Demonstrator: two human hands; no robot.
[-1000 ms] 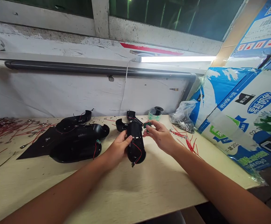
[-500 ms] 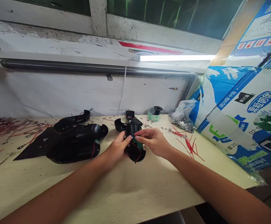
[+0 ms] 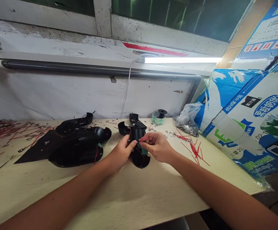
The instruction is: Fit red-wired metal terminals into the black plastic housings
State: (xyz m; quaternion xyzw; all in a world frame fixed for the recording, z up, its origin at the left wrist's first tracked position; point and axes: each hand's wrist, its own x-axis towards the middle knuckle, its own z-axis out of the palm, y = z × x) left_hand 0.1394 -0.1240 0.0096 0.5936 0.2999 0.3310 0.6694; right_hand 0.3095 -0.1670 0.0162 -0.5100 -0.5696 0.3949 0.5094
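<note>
My left hand (image 3: 121, 153) is wrapped round a black plastic shell (image 3: 139, 161) on the table (image 3: 129, 198), w/ a red wire (image 3: 141, 155) looped across it. Right hand (image 3: 157, 147) pinches narrow on a small green board (image 3: 143, 150) at the shell's side; fingers hide most of it, so can't tell if it's seated. Next shell (image 3: 78, 155) already has its board (image 3: 100, 145) + wire on; loose red wires (image 3: 195, 150) lie to my rt, not fitted.

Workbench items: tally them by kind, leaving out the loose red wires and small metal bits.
Black plastic shells: 6
Flat black sheet: 1
Tape roll on a black spool: 1
Clear plastic bag: 1
Total: 9
</note>
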